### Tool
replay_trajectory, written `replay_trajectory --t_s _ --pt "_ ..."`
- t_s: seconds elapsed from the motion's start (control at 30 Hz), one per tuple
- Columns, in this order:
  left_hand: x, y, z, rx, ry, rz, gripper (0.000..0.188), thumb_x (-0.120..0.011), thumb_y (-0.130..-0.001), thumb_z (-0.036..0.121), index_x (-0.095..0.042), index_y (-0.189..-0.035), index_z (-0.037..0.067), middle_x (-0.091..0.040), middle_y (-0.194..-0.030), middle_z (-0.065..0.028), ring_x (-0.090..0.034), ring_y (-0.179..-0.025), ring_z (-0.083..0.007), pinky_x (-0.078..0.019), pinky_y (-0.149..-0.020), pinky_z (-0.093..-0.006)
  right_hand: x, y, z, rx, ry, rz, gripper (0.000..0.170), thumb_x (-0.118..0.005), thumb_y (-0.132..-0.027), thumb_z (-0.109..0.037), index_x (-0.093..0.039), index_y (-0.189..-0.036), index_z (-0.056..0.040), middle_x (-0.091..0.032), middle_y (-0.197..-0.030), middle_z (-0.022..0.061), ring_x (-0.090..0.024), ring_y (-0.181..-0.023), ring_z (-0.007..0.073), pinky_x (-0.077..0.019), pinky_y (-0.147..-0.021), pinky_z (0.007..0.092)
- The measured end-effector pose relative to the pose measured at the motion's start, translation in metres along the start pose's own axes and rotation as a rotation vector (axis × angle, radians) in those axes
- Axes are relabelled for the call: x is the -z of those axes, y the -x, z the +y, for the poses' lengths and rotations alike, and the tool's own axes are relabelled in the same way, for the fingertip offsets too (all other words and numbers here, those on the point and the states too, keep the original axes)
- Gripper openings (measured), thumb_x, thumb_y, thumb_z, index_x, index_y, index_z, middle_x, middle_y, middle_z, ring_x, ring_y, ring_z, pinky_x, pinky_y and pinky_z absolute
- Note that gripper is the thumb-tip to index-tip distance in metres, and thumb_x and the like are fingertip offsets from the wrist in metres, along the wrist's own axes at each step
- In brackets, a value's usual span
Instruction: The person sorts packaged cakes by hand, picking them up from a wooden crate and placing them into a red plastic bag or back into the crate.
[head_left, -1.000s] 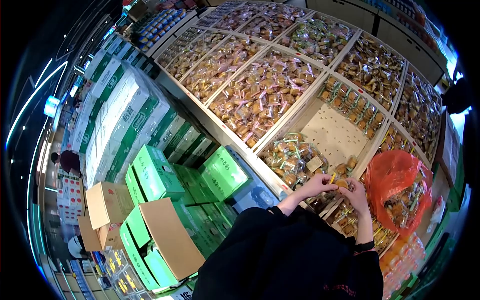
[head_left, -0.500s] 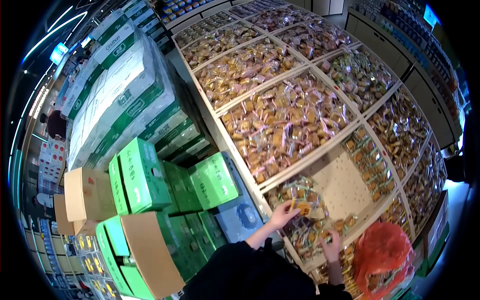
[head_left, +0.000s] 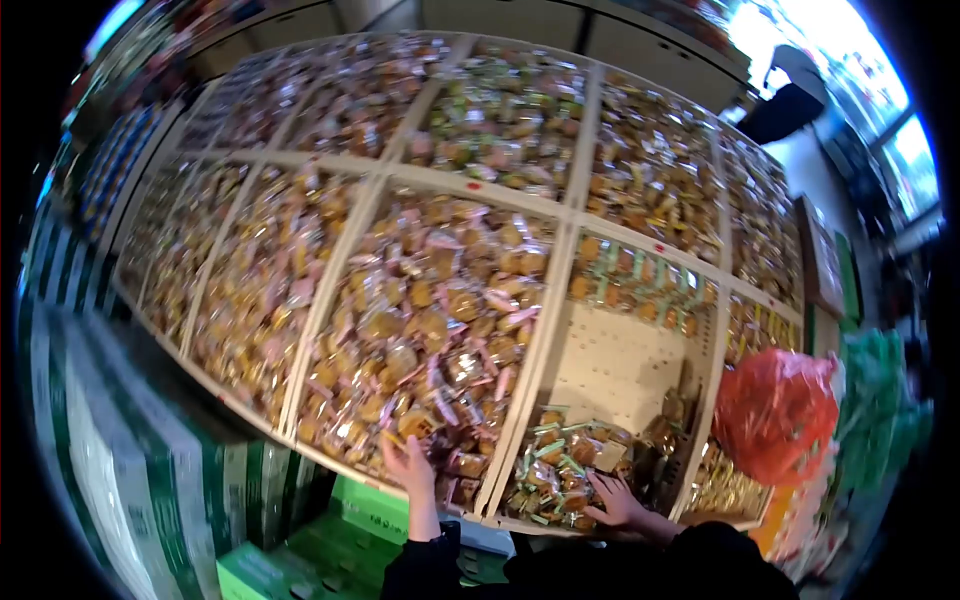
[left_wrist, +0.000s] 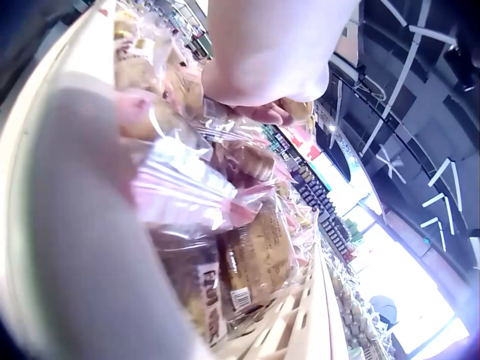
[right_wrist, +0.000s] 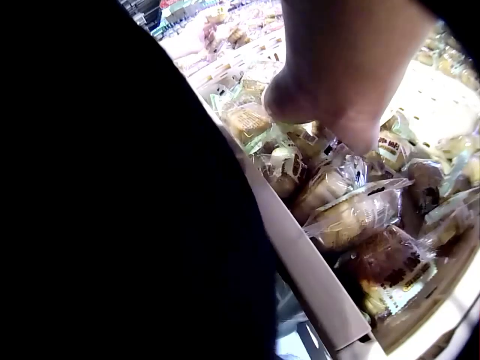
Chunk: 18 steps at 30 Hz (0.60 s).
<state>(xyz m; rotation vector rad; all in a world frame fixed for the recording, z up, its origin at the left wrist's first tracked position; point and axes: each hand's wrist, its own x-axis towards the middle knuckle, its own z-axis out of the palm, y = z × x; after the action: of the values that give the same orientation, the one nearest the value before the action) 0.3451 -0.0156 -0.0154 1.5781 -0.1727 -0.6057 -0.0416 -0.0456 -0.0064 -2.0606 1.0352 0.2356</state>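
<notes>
The left hand pinches a wrapped cake over the pink-striped packs, near the front edge of their compartment. The right hand, fingers spread, rests on green-striped packs at the front of the next compartment, whose back edge holds more such packs in rows. A red plastic bag sits beyond this compartment's right wall, near a green plastic bag.

I note one pack, golden-brown in clear wrap, by pink-trimmed packs; green-trimmed packs lie jumbled (glossy, crinkled) one bin over.
</notes>
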Motion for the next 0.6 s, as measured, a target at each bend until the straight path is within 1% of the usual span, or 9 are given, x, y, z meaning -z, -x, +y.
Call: replay_trajectory --t_s 0.07,0.13,0.2,0.27,0.37,0.4,0.47,0.53,0.6 --pt "-0.022 0.0 0.009 -0.066 0.069 0.023 0.044 -0.05 -0.088 0.005 -0.037 -0.13 0.002 -0.054 -0.103 -0.0083 -0.053 -0.076 -0.0133 -0.0465 -0.063 -0.0235 0.003 0.0 -0.004 -0.005 -0.02 0.011 0.074 -0.054 -0.082 -0.049 -0.026 -0.14 -0.0107 -0.037 -0.136 0.0138 -0.036 -0.124 0.0313 -0.0173 -0.106 0.0533" --pt "-0.031 -0.005 0.011 -0.11 0.05 -0.054 0.047 -0.049 -0.088 0.005 -0.034 -0.133 0.002 -0.052 -0.108 -0.01 -0.053 -0.076 -0.0143 -0.0467 -0.062 -0.0252 0.005 0.0 -0.005 -0.001 -0.014 -0.003 0.074 -0.053 -0.083 -0.05 -0.024 -0.141 -0.0122 -0.037 -0.137 0.013 -0.035 -0.125 0.0303 -0.017 -0.106 0.0536" --pt "-0.038 -0.01 0.015 -0.227 -0.039 -0.19 0.05 -0.048 -0.088 0.006 -0.03 -0.135 0.001 -0.042 -0.124 -0.0118 -0.052 -0.094 -0.0178 -0.0459 -0.079 -0.0277 0.002 0.0 -0.003 -0.021 0.005 -0.009 0.074 -0.052 -0.083 -0.05 -0.023 -0.141 -0.0133 -0.037 -0.137 0.0125 -0.035 -0.126 0.03 -0.0162 -0.106 0.0538" --pt "-0.059 -0.003 0.038 0.045 -0.002 -0.13 0.05 -0.049 -0.089 0.007 -0.032 -0.135 0.001 -0.04 -0.129 -0.0124 -0.05 -0.102 -0.0185 -0.0436 -0.085 -0.0284 0.002 0.0 -0.004 -0.025 0.027 -0.028 0.074 -0.052 -0.084 -0.05 -0.022 -0.141 -0.0144 -0.036 -0.137 0.012 -0.035 -0.126 0.0296 -0.0153 -0.107 0.054" --pt "-0.085 -0.008 0.046 0.005 0.02 -0.303 0.048 -0.051 -0.089 0.01 -0.035 -0.133 0.001 -0.045 -0.126 -0.0123 -0.051 -0.101 -0.0174 -0.0443 -0.084 -0.0279 0.002 -0.001 -0.005 -0.067 0.038 -0.051 0.075 -0.054 -0.083 -0.049 -0.024 -0.141 -0.0148 -0.035 -0.138 0.0119 -0.033 -0.128 0.0272 -0.012 -0.108 0.0526" --pt "-0.095 -0.01 0.052 0.039 -0.022 -0.4 0.045 -0.053 -0.089 0.012 -0.039 -0.13 0.0 -0.051 -0.116 -0.0113 -0.054 -0.094 -0.0161 -0.0458 -0.08 -0.0264 0.0 -0.001 -0.004 -0.058 0.023 -0.042 0.074 -0.055 -0.082 -0.049 -0.024 -0.141 -0.0161 -0.035 -0.139 0.0114 -0.034 -0.128 0.0273 -0.0118 -0.109 0.0527" --pt "-0.121 -0.01 0.062 0.251 -0.101 -0.522 0.044 -0.054 -0.089 0.015 -0.041 -0.129 0.001 -0.055 -0.11 -0.0092 -0.055 -0.086 -0.0142 -0.0469 -0.074 -0.025 -0.002 0.001 0.001 -0.055 0.008 -0.034 0.073 -0.055 -0.082 -0.049 -0.025 -0.141 -0.0174 -0.035 -0.139 0.0109 -0.034 -0.128 0.0274 -0.0115 -0.109 0.0529" --pt "-0.155 -0.012 0.063 0.411 -0.115 -0.608 0.033 -0.056 -0.088 0.016 -0.051 -0.118 0.002 -0.06 -0.091 -0.0032 -0.056 -0.071 -0.0092 -0.0468 -0.06 -0.023 -0.004 -0.001 0.002 -0.047 0.012 -0.036 0.072 -0.05 -0.084 -0.053 -0.022 -0.142 -0.0205 -0.032 -0.141 0.0071 -0.034 -0.128 0.0276 -0.0107 -0.109 0.0529" --pt "-0.202 -0.017 0.055 0.352 -0.055 -0.726 0.03 -0.056 -0.089 0.019 -0.054 -0.114 0.003 -0.059 -0.088 -0.0015 -0.055 -0.07 -0.0081 -0.0462 -0.059 -0.0222 -0.001 -0.001 0.0 -0.053 -0.011 -0.038 0.072 -0.051 -0.084 -0.053 -0.021 -0.142 -0.0214 -0.032 -0.14 0.0072 -0.034 -0.127 0.0273 -0.0107 -0.109 0.0529"
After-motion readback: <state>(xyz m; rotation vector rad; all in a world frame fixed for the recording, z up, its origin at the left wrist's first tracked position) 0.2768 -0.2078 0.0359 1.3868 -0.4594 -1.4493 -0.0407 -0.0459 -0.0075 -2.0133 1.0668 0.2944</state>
